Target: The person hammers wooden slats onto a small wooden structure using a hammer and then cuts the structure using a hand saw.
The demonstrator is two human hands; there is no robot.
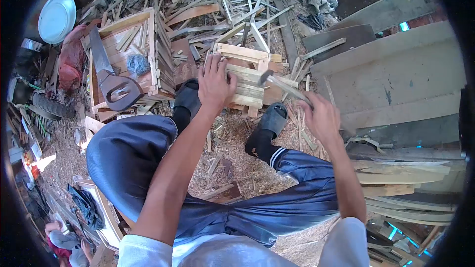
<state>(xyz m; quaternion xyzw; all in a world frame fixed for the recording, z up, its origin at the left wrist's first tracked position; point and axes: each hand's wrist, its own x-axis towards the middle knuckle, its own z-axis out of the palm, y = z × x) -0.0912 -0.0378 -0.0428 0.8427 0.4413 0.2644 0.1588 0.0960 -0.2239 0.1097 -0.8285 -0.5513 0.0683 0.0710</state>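
Note:
A small slatted wooden crate [247, 87] stands on the floor between my feet, with pale slats across its upper face. My left hand [216, 81] grips the left end of these slats, fingers reaching forward over them and thumb at the right. In my right hand [320, 116] is a hammer [289, 87], the fingers wrapped round its handle. The hammer's dark head hangs over the right end of the slats, slightly blurred. Whatever lies under my left palm is hidden.
At the left stands a larger wooden crate [151, 44] with a handsaw [118, 89] and blue twine [137, 64] on it. Wood offcuts [198, 12] pile up beyond. Large boards [396, 79] lean at the right. Another person [64, 240] sits at lower left.

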